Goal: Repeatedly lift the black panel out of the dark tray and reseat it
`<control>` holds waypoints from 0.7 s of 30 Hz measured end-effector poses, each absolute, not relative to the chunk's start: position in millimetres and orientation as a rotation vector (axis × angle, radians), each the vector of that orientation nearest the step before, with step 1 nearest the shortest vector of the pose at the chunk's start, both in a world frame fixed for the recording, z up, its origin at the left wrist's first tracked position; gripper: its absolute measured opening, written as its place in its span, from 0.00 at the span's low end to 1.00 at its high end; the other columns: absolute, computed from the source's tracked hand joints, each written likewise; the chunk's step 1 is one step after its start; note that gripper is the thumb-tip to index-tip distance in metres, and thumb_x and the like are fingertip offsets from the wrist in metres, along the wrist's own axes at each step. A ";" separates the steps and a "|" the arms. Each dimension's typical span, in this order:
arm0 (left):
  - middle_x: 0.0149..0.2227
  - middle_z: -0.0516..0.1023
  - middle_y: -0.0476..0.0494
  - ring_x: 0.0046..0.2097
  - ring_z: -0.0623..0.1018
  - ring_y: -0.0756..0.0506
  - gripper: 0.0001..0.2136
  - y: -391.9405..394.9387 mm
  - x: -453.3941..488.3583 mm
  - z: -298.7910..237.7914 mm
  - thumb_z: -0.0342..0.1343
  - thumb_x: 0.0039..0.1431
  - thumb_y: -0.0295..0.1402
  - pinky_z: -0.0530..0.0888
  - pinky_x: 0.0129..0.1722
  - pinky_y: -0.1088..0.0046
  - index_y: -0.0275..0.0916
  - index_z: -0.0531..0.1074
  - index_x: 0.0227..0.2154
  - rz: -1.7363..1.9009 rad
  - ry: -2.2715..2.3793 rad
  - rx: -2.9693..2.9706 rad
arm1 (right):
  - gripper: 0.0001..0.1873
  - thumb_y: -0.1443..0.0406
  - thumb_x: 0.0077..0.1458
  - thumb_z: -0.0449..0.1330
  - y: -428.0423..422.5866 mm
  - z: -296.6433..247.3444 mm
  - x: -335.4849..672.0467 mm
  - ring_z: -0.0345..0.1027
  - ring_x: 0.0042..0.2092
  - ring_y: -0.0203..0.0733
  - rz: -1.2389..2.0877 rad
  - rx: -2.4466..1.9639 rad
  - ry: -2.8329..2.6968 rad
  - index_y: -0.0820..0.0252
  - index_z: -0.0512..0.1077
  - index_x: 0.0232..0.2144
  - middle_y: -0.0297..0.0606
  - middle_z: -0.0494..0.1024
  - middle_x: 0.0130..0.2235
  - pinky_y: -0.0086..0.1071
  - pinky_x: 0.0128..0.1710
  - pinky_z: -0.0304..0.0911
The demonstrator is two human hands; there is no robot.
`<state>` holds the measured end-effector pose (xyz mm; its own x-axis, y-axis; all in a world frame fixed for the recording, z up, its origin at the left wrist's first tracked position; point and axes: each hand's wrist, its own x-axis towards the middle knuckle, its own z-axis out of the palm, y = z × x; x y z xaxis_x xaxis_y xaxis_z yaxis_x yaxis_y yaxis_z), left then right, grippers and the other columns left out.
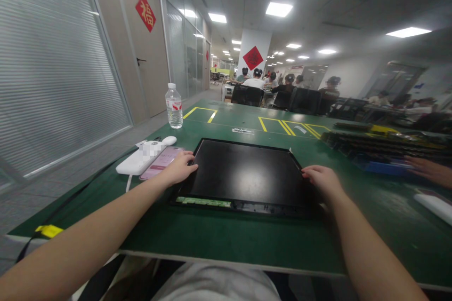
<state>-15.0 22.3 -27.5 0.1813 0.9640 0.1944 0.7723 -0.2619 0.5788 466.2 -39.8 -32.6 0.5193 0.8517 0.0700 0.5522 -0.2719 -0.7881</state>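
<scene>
A dark flat display panel (247, 169) lies in front of me, its screen side up, with a ceiling light reflected in it. Along its near edge runs a narrow green circuit board strip (204, 202). My left hand (181, 168) grips the panel's left edge, thumb on the border. On the opposite side, my right hand (323, 181) pinches the right edge near the upper corner; its lower fingers are partly hidden. Whether the panel rests fully on the green table (226, 240) or is slightly raised, I cannot tell.
Left of the panel are a phone (163, 162), a white device with a cable (136, 163) and a water bottle (174, 112). To the right stand stacked dark panels (356, 143) and a blue tray (384, 167), beside another person's hand (429, 169). Yellow tape (263, 124) marks the far tabletop.
</scene>
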 end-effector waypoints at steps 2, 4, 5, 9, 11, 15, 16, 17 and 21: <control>0.57 0.73 0.32 0.60 0.69 0.33 0.13 22.5 -15.3 -27.8 0.57 0.48 0.42 0.61 0.63 0.59 0.38 0.76 0.32 0.745 1.644 2.124 | 0.14 0.60 0.43 0.60 -40.1 -32.5 465.7 0.71 0.30 0.41 0.484 -1.951 -1.153 0.60 0.81 0.31 0.41 0.82 0.31 0.32 0.30 0.64; 0.57 0.72 0.32 0.60 0.69 0.33 0.13 23.1 -15.8 -28.2 0.56 0.49 0.42 0.61 0.63 0.59 0.38 0.76 0.32 0.729 1.648 2.139 | 0.14 0.60 0.43 0.60 -40.1 -32.8 466.0 0.71 0.30 0.42 0.481 -1.948 -1.170 0.60 0.81 0.31 0.42 0.82 0.31 0.33 0.30 0.63; 0.57 0.72 0.32 0.60 0.69 0.33 0.13 23.5 -16.0 -28.4 0.56 0.49 0.42 0.61 0.63 0.60 0.38 0.76 0.32 0.720 1.651 2.147 | 0.14 0.60 0.43 0.60 -40.0 -33.1 466.5 0.71 0.30 0.42 0.476 -1.950 -1.177 0.59 0.81 0.31 0.42 0.82 0.31 0.33 0.30 0.64; 0.57 0.71 0.32 0.61 0.68 0.33 0.15 25.0 -15.9 -29.4 0.55 0.50 0.42 0.61 0.63 0.60 0.36 0.77 0.35 0.674 1.665 2.186 | 0.13 0.61 0.42 0.60 -39.2 -34.2 468.5 0.72 0.31 0.43 0.465 -1.948 -1.182 0.59 0.80 0.30 0.42 0.82 0.31 0.34 0.30 0.64; 0.58 0.70 0.30 0.61 0.68 0.33 0.18 24.5 -14.6 -29.4 0.54 0.50 0.42 0.61 0.63 0.59 0.34 0.77 0.39 0.640 1.676 2.201 | 0.13 0.61 0.42 0.60 -39.6 -33.5 467.7 0.72 0.31 0.43 0.460 -1.951 -1.183 0.59 0.81 0.30 0.42 0.82 0.31 0.33 0.30 0.64; 0.60 0.67 0.30 0.62 0.67 0.34 0.29 19.6 -11.7 -25.5 0.52 0.52 0.44 0.61 0.63 0.58 0.32 0.70 0.55 0.635 1.617 2.245 | 0.12 0.61 0.42 0.59 -42.1 -29.6 463.0 0.71 0.29 0.42 0.412 -2.000 -1.211 0.59 0.80 0.29 0.41 0.82 0.30 0.32 0.29 0.62; 0.61 0.67 0.30 0.62 0.67 0.34 0.32 17.9 -11.7 -23.4 0.52 0.53 0.45 0.62 0.63 0.59 0.32 0.67 0.58 0.632 1.582 2.272 | 0.12 0.61 0.42 0.59 -42.8 -28.6 461.8 0.71 0.29 0.42 0.394 -2.015 -1.224 0.59 0.81 0.29 0.40 0.82 0.30 0.32 0.29 0.62; 0.61 0.66 0.30 0.62 0.67 0.35 0.33 16.1 -12.2 -20.8 0.51 0.54 0.46 0.62 0.63 0.59 0.31 0.64 0.61 0.619 1.551 2.304 | 0.12 0.61 0.43 0.59 -43.5 -27.6 460.9 0.71 0.30 0.42 0.376 -2.028 -1.238 0.58 0.81 0.29 0.40 0.82 0.30 0.32 0.30 0.62; 0.60 0.69 0.30 0.61 0.68 0.33 0.31 9.0 -18.1 -7.7 0.52 0.57 0.47 0.63 0.61 0.56 0.32 0.66 0.59 0.451 1.445 2.478 | 0.13 0.62 0.44 0.58 -45.6 -23.9 458.0 0.73 0.33 0.44 0.322 -2.060 -1.276 0.57 0.81 0.30 0.39 0.82 0.31 0.34 0.34 0.63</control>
<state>-18.1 9.0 -7.7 0.4643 0.8739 0.1437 0.8006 -0.4835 0.3538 458.0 -45.6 -23.9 0.4876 0.8619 0.1389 0.6925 -0.2849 -0.6628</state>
